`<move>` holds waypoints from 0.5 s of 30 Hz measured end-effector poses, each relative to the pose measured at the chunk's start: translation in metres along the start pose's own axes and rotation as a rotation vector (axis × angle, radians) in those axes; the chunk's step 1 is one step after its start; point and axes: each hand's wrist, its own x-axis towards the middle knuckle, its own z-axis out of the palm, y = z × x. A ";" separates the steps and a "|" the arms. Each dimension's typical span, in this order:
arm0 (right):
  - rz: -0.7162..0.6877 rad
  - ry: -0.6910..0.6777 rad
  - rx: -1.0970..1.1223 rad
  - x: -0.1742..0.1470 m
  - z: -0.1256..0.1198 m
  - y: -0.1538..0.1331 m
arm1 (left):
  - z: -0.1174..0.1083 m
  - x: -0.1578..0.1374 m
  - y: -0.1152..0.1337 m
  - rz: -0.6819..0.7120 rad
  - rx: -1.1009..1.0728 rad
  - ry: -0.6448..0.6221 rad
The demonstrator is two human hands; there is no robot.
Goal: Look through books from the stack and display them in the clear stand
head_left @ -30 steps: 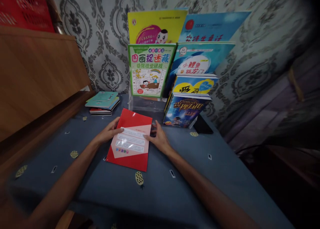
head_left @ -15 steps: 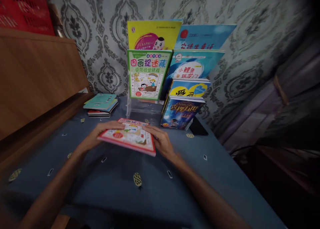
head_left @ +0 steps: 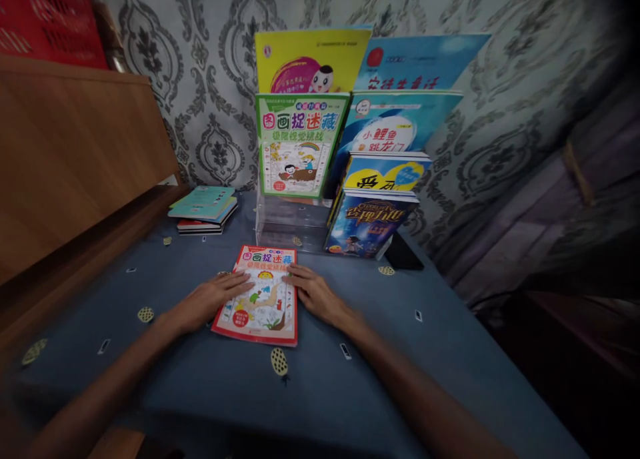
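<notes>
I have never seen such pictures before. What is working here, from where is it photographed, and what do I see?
No machine works here: these are a person's two bare hands, and every picture comes from one head-worn camera looking forward and down. The left hand and right hand have their fingers on the cover of a red-bordered book. The thumbs are hidden, so their grip is unclear. On the blue tablecloth also stand a clear rack of upright books and, further left, a small stack of books.
</notes>
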 end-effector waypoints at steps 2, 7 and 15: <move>0.028 0.009 0.016 -0.002 0.000 0.000 | 0.001 0.000 -0.002 0.007 0.057 -0.014; 0.113 -0.002 -0.045 -0.002 -0.006 -0.011 | 0.002 0.003 -0.011 -0.013 0.068 0.049; 0.216 -0.035 -0.083 0.000 -0.011 -0.019 | 0.009 0.054 -0.019 -0.130 0.077 0.207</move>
